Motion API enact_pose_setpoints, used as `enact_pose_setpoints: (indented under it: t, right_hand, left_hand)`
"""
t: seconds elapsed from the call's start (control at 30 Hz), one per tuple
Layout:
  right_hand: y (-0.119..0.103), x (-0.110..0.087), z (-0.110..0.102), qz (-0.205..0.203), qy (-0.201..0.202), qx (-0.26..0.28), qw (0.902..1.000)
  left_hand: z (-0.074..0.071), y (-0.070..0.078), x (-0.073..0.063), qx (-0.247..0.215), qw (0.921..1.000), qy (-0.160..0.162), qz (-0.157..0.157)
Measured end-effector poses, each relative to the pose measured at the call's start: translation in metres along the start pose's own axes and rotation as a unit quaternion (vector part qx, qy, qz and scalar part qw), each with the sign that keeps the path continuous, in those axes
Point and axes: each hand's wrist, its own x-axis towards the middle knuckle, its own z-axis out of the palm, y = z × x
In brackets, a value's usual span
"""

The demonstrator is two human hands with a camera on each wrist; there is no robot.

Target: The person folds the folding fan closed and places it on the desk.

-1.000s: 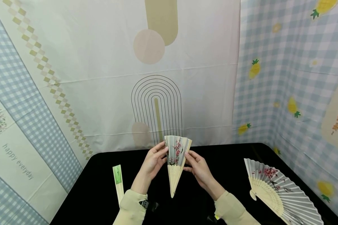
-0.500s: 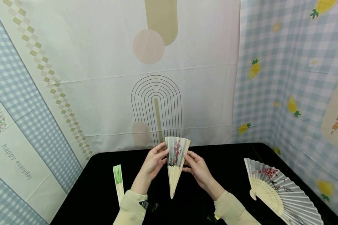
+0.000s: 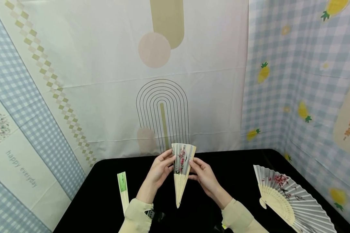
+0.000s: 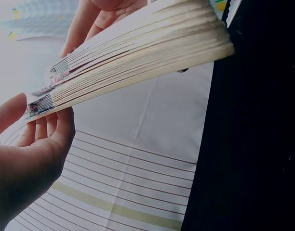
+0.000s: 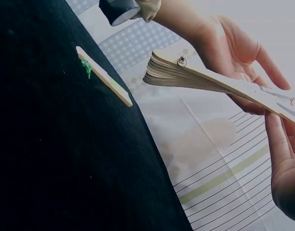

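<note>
Grey, part-spread fan (image 3: 181, 161) | is being pinched above black table (image 3: 233, 171) at opposite edges by left hand (image 3: 160, 170) and right hand (image 3: 205, 173), fingers bent | pivot (image 3: 178, 204) is being pointed down head view, long axis slightly tilted

The fan (image 3: 180, 165) has narrowed a little; its top has dipped slightly. The right hand (image 3: 204, 176) has edged inward, nearer the left hand (image 3: 158, 170).

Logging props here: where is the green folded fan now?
In the head view, the green folded fan lies at left on the black table, its lower end beside the left sleeve.
</note>
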Motion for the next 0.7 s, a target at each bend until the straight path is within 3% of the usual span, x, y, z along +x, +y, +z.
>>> enact_pose_setpoints:
  t: [0.7]
  right_hand:
    - [0.0009, -0.0028, 0.0000, 0.008, -0.014, 0.005, 0.9999]
  left_hand:
    - [-0.0017, -0.0044, 0.0006, 0.017, 0.9998, -0.001, -0.008]
